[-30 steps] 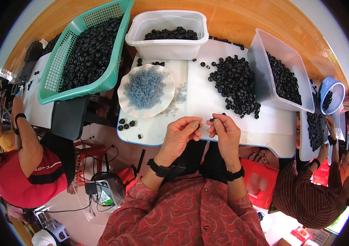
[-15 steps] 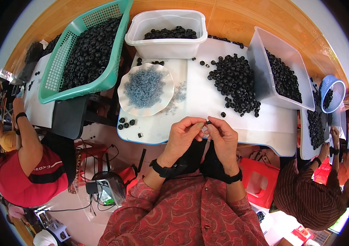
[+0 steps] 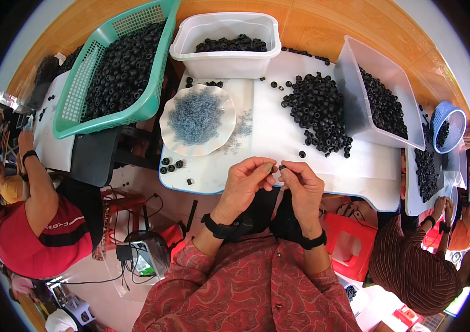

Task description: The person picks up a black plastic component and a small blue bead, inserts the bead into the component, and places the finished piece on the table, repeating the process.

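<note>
Over the table's near edge, my right hand [image 3: 302, 187] pinches a small black ring-shaped part [image 3: 282, 167] between thumb and fingertips. Close beside it, my left hand [image 3: 246, 182] has thumb and index finger pressed together; whatever lies between them is too small to make out. The fingertips of the two hands are slightly apart. Left of centre, a white wavy-rimmed plate [image 3: 227, 123] carries a heap of tiny clear bluish rings [image 3: 195, 117]. Beyond my right hand lies a loose pile of black ring-shaped parts [image 3: 317, 108]. A few black parts [image 3: 171, 168] sit near the table's left corner.
Black parts fill a green basket [image 3: 152, 102] at left, a white tub [image 3: 226, 69] at the back and a translucent bin [image 3: 356, 110] at right. A blue basket [image 3: 439, 113] stands farther right. People work on both sides. A red stool [image 3: 348, 268] is below the table.
My hands have drawn slightly apart; the black part stays in my right fingertips. At far right, the co-worker's hands have shifted downward in the picture.
</note>
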Motion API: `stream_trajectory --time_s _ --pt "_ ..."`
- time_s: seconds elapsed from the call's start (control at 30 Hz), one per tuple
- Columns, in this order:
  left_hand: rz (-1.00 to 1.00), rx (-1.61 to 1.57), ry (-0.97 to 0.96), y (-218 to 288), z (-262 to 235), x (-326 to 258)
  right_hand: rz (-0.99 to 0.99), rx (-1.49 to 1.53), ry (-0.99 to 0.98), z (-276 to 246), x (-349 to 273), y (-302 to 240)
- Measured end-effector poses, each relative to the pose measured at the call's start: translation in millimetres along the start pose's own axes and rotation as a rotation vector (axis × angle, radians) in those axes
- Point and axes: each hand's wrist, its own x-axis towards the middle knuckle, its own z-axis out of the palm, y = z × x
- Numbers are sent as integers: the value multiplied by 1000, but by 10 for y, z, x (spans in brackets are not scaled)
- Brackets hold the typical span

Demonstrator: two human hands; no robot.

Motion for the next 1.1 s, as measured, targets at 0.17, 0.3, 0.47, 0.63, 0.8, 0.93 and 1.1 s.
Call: stream_trajectory --time_s 0.17,0.3,0.47,0.63,0.8,0.93,1.1 --pt "-2 4 -6 18 17 -13 -26 3 13 11 -9 -20" --pt "-7 58 -12 2 6 -10 -14 32 -3 31 -18 -18" --pt "13 143 -9 16 52 -29 -72 -32 -2 28 -19 -7" --pt "21 160 -11 19 44 -22 -88 -27 1 14 -15 58" --pt "9 162 -35 27 35 -29 -182 -136 16 58 -22 -40" --pt "8 150 -39 12 12 -29 -262 -209 -13 82 -34 -81" --pt "10 113 -37 20 29 -33 -273 -234 -18 76 -28 -66"
